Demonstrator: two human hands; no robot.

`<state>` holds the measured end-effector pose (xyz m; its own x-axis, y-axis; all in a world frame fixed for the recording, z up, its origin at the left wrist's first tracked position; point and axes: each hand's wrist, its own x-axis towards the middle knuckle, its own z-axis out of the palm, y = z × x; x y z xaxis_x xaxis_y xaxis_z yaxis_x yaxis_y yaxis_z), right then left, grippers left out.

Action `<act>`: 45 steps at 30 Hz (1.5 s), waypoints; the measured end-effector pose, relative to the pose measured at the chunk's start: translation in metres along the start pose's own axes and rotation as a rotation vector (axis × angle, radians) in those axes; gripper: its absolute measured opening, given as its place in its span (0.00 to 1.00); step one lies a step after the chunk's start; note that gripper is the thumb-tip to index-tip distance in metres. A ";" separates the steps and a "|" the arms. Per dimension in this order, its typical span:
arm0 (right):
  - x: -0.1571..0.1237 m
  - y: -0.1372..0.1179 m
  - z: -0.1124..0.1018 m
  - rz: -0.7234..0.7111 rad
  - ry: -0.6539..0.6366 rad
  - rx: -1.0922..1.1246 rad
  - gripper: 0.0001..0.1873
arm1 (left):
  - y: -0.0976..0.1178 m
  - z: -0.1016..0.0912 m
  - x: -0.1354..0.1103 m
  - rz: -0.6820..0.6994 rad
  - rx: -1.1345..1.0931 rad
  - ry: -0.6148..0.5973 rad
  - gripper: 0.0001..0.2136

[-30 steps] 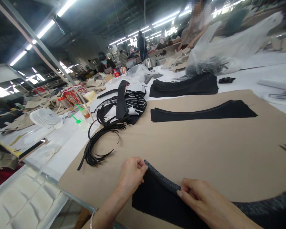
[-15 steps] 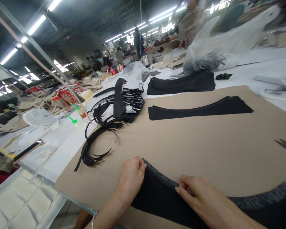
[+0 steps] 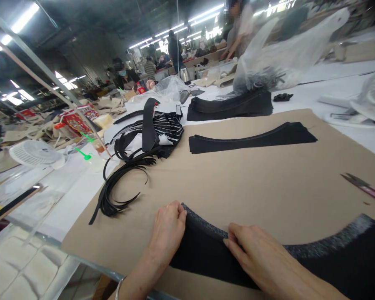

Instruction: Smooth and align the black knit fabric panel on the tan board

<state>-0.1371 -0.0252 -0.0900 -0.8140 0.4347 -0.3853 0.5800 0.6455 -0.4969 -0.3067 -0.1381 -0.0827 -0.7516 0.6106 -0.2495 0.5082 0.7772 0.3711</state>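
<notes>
A curved black fabric piece [image 3: 206, 254] with a speckled grey band along its upper edge lies before me on the brown sheet [image 3: 253, 187]. At its left corner, my left hand [image 3: 168, 227] is closed, pinching the edge. Farther right on that same edge, my right hand [image 3: 250, 246] is closed too, thumb and fingertips gripping the band. Between the hands the edge looks folded over. To the right of my right hand the grey band shows flat and wide. My right forearm hides part of the fabric.
Beyond lie a curved black piece [image 3: 253, 139] and a black stack [image 3: 231, 106]. Thin black strips [image 3: 112, 196] curl at left, near striped strips [image 3: 167, 129]. Scissors [image 3: 362, 183] rest at right. A white fan [image 3: 34, 154] and green-tipped bottle [image 3: 89, 156] stand left. Several people work behind.
The view has shifted slightly to the right, so more of the scissors and the fabric's right end shows. Both hands keep their hold on the edge.
</notes>
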 end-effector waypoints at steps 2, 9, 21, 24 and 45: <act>-0.001 -0.003 -0.002 0.020 -0.010 -0.038 0.13 | 0.001 0.000 -0.001 0.001 0.007 0.002 0.08; -0.004 -0.014 -0.006 0.066 -0.023 -0.145 0.13 | 0.003 -0.002 -0.002 0.014 0.026 0.006 0.08; -0.001 -0.017 -0.007 0.076 -0.013 -0.237 0.13 | 0.002 -0.002 -0.003 0.040 0.052 0.030 0.07; -0.001 -0.016 -0.007 0.104 -0.030 -0.240 0.10 | 0.003 -0.002 -0.004 0.039 0.058 0.028 0.08; -0.024 0.005 -0.008 0.070 0.111 -0.253 0.10 | -0.003 0.053 -0.060 1.056 0.102 0.241 0.21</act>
<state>-0.1148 -0.0278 -0.0766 -0.7789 0.5409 -0.3174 0.6198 0.7414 -0.2573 -0.2415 -0.1690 -0.1164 0.0274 0.9407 0.3382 0.9704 -0.1062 0.2168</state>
